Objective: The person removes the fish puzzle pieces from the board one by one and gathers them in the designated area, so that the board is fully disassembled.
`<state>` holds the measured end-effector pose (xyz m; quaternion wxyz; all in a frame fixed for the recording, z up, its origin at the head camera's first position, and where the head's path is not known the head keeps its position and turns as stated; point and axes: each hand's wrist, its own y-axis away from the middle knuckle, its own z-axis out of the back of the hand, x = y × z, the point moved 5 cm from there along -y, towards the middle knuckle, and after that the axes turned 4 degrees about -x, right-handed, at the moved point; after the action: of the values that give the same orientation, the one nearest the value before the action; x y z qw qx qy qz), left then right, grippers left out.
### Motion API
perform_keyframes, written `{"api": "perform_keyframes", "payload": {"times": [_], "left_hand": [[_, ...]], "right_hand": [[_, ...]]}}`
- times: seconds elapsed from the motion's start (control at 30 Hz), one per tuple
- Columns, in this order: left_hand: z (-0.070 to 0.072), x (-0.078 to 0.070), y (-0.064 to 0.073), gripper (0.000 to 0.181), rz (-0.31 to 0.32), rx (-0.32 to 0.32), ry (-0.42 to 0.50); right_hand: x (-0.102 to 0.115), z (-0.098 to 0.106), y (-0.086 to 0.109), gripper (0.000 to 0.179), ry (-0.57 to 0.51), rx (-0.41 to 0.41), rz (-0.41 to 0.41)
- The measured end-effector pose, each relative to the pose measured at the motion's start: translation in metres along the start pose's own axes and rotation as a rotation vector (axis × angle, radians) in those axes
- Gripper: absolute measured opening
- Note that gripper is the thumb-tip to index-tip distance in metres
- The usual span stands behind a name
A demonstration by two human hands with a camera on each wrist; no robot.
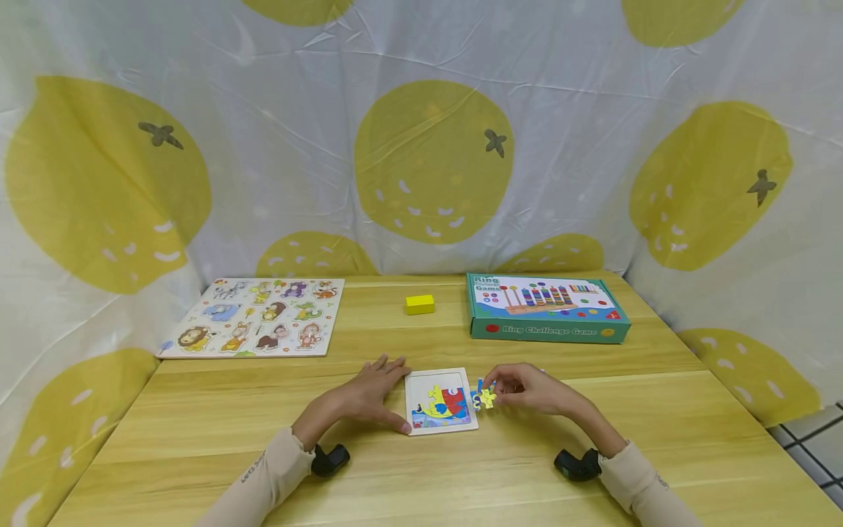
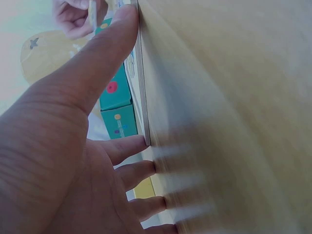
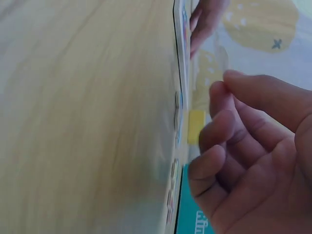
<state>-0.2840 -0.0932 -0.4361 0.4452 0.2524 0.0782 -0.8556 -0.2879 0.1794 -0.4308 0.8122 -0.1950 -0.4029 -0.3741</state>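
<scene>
A small white-framed jigsaw board point(image 1: 421, 377) lies on the table, its picture partly filled with red, yellow and blue pieces at the lower right. My left hand point(image 1: 370, 395) touches its left edge with spread fingers, the thumb at the near corner and the index finger at the far one. Beside the board's right edge, my right hand point(image 1: 527, 388) pinches a yellow puzzle piece point(image 1: 487, 399) between thumb and index finger. Edge-on in the left wrist view, the held piece point(image 2: 92, 14) looks thin. Loose puzzle pieces point(image 3: 178, 109) lie on the table below the right hand.
An animal puzzle board point(image 1: 263, 318) lies at the back left. A yellow block point(image 1: 419, 304) stands at the back middle, and a green Ring Challenge Game box point(image 1: 549, 333) at the back right. A lemon-print curtain point(image 1: 566, 146) hangs behind the table.
</scene>
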Motion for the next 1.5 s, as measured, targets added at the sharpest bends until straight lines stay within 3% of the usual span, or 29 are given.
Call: {"api": "perform_keyframes", "payload": {"times": [0.23, 1.23, 1.5], "left_hand": [[0.000, 0.000, 0.000, 0.097, 0.002, -0.003, 0.004], [0.000, 0.000, 0.001, 0.096, 0.002, -0.008, 0.005], [-0.001, 0.000, 0.000, 0.096, 0.003, -0.010, 0.003]], "right_hand": [[-0.008, -0.001, 0.015, 0.016, -0.015, 0.089, -0.025], [-0.012, 0.001, 0.015, 0.021, 0.047, 0.022, -0.090], [-0.014, -0.001, 0.015, 0.021, 0.048, 0.024, -0.069]]}}
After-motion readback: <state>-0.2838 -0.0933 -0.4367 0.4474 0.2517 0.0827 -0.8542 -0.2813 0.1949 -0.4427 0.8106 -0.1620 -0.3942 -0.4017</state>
